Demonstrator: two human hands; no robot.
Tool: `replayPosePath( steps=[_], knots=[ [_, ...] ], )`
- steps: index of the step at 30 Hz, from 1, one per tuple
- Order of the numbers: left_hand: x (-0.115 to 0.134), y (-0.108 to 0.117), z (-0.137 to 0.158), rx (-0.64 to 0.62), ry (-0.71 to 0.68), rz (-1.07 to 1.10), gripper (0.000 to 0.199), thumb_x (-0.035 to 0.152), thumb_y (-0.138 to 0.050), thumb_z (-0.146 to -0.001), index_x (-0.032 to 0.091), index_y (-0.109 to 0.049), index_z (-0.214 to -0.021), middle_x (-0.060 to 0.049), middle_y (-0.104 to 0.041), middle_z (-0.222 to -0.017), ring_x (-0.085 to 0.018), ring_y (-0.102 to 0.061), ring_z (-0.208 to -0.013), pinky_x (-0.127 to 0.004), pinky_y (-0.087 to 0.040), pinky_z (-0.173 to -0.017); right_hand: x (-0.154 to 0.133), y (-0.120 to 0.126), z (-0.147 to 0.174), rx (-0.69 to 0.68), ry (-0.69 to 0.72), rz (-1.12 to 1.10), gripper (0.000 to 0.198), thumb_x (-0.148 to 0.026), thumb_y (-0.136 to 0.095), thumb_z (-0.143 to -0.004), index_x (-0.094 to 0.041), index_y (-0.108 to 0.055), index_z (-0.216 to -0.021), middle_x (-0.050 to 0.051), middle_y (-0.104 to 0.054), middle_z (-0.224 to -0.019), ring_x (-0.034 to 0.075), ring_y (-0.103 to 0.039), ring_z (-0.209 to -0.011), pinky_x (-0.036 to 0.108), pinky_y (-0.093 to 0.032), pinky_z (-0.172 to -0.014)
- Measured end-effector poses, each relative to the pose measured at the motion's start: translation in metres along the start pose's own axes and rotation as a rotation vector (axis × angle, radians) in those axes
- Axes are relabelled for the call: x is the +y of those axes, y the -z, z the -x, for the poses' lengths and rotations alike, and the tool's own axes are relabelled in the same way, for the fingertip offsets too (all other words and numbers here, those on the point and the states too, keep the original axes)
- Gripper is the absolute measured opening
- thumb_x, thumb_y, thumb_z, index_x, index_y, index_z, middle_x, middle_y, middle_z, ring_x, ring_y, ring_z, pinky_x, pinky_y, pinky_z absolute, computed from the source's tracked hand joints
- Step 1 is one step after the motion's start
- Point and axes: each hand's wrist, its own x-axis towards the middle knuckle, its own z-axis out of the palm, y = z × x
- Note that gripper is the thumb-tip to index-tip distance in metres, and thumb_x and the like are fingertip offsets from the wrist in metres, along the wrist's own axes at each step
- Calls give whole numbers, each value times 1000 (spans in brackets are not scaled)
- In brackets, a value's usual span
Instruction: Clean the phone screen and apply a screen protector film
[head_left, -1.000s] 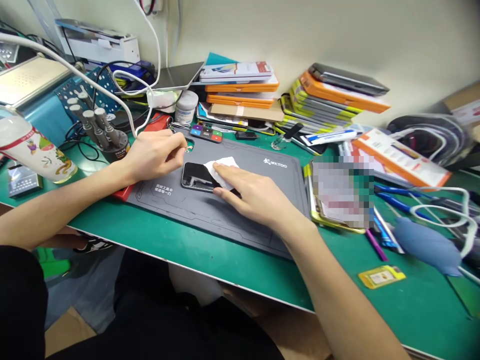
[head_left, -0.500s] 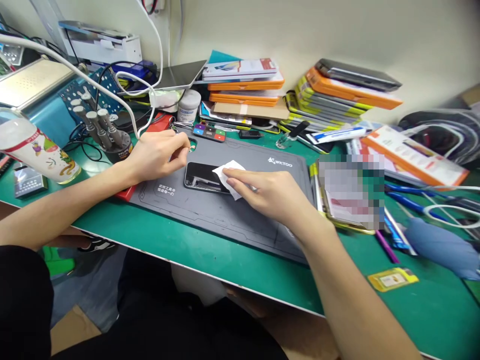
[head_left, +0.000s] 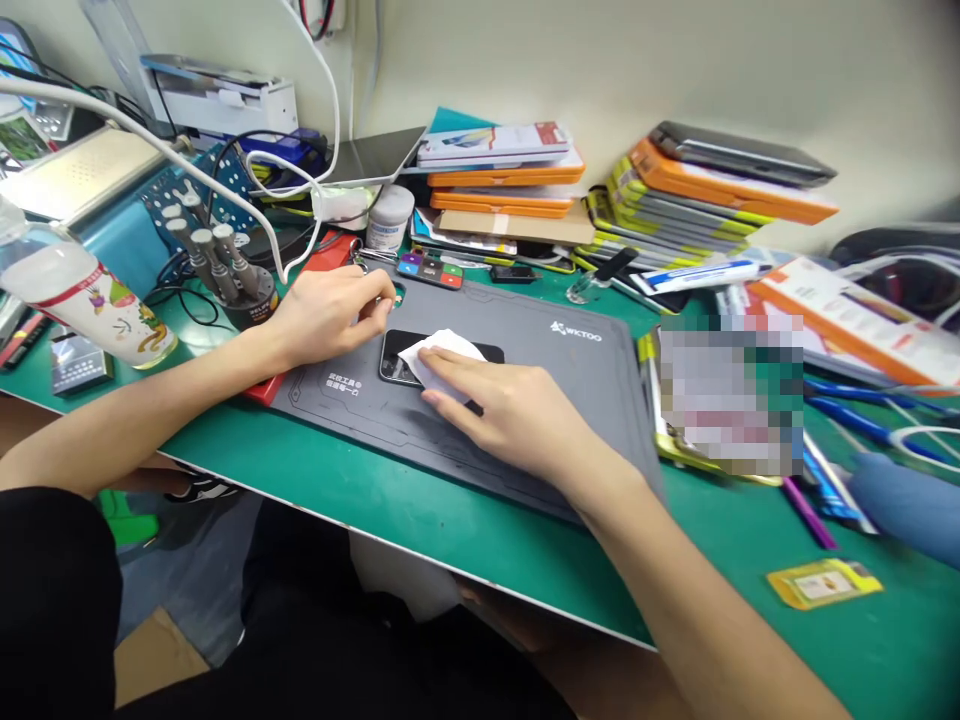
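Note:
A black smartphone [head_left: 396, 366] lies flat, screen up, on a grey work mat [head_left: 480, 455]. My right hand [head_left: 517, 410] presses a white wipe [head_left: 442, 350] against the phone's screen, covering much of it. The wipe sits between my fingers and the glass. Left of the phone, my left hand [head_left: 330, 312] hovers over or rests on the mat's left end, its fingers curled inward. Whether those curled fingers hold anything small is hidden.
Behind the mat stand stacked orange boxes [head_left: 510, 190] and a white jar [head_left: 390, 217]. A screwdriver holder [head_left: 244, 300] and a clear bottle [head_left: 90, 290] are at the left. On the right lie blue-handled pliers [head_left: 847, 410], a purple stick [head_left: 810, 512] and a yellow packet [head_left: 823, 583].
My right hand has slid the wipe leftward across the phone's screen, covering its middle. My left hand keeps its curled pose. The whole view has shifted slightly.

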Motion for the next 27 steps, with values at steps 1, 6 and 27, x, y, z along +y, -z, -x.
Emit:
replayPosePath(
  steps=[1,6,27],
  knots=[
    [0,0,0,-6,6,2,23,29,-52,-107,22,-74,-109,-1,-76,-84,-19,-75,-84,-30,-49,-75,-2,-1,-2,-8,-8,-2,48,-42,-49,-116,-24,-74,-153,9,-75,-152,31,-77,-135,44,-68,-103],
    [1,0,1,-14,10,2,24,28,-51,-106,22,-74,-109,-1,-77,-85,-19,-74,-85,-31,-50,-77,3,1,-1,64,-146,89,46,-41,-45,-118,-27,-86,-132,6,-86,-130,34,-87,-109,43,-69,-77],
    [-4,-3,3,-61,-70,-99,28,29,-55,-96,21,-67,-72,-1,-61,-59,-17,-55,-56,-33,-25,-59,3,0,-7,-7,7,-67,46,-39,-47,-119,-24,-76,-151,7,-68,-160,29,-63,-153,50,-57,-126]
  ],
)
